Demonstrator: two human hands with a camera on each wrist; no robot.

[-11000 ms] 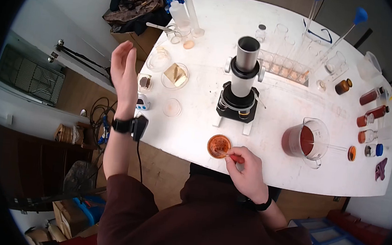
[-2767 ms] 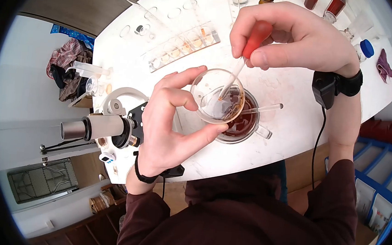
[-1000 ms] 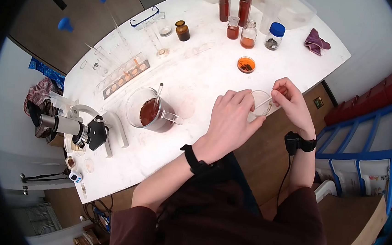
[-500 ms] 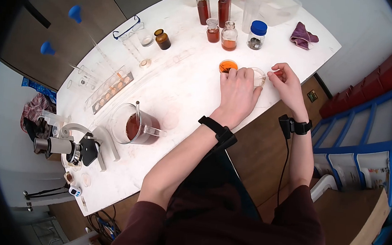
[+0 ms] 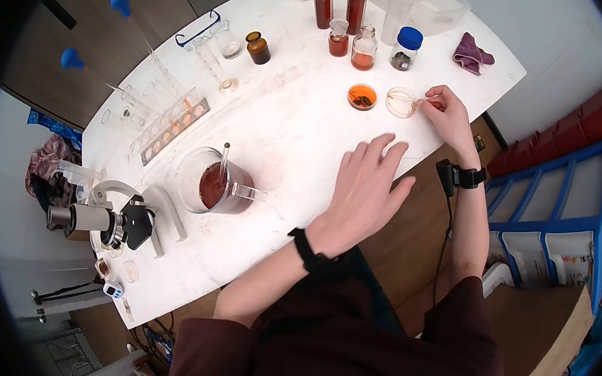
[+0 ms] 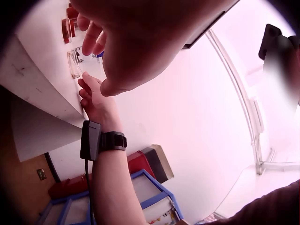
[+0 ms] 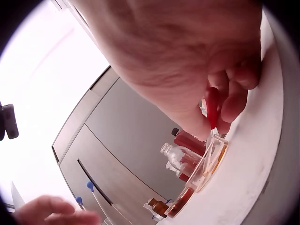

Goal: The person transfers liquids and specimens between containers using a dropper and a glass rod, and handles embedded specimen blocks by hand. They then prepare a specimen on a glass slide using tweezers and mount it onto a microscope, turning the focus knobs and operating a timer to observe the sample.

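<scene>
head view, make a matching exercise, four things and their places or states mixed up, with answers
1. red-bulbed glass dropper
2. crumpled purple cloth
3. large clear handled jug
4. small round orange dish

A. lying right of the blue-lidded jar
B. immediately left of the clear round dish
C. pinched in the right hand
D. holding dark red liquid and slim rod

Pairs: 1-C; 2-A; 3-D; 4-B
</scene>
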